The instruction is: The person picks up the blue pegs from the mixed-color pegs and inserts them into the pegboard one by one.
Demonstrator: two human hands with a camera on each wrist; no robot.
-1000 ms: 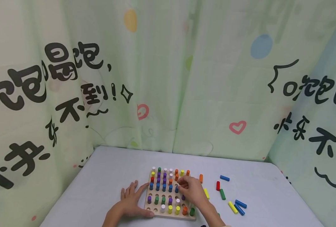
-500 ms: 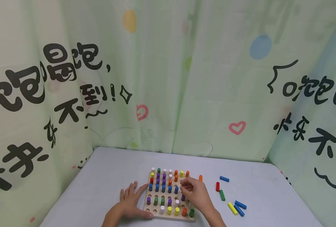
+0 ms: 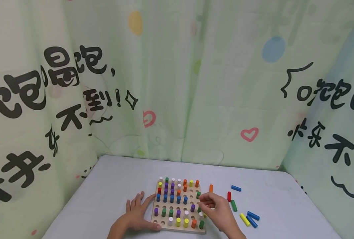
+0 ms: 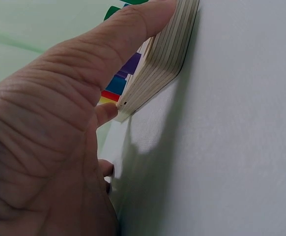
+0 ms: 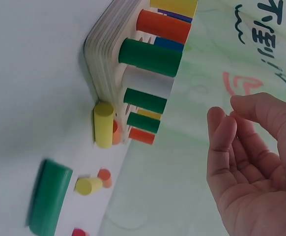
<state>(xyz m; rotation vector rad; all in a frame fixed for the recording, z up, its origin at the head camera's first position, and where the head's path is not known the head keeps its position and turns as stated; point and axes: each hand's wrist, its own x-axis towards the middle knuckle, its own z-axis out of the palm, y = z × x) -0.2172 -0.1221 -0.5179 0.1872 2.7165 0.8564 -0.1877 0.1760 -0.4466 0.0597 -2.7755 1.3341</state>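
A wooden peg board carries rows of coloured pegs, among them a row of blue pegs. My left hand lies spread at its left side, thumb at the front corner and fingers along the left edge. In the left wrist view the thumb touches the board's layered edge. Over the board's right edge hovers my right hand, its fingers loosely curled. The right wrist view shows thumb and fingertips close together with no peg between them. Green pegs stand in the column nearest that hand.
Loose pegs lie on the white table right of the board: blue, red, green and yellow. An orange peg is just beyond the board. Printed curtains enclose the table.
My right hand has drawn away from the blue row toward the right and nearer me, uncovering a green peg at the board's right side. My left hand keeps its place.
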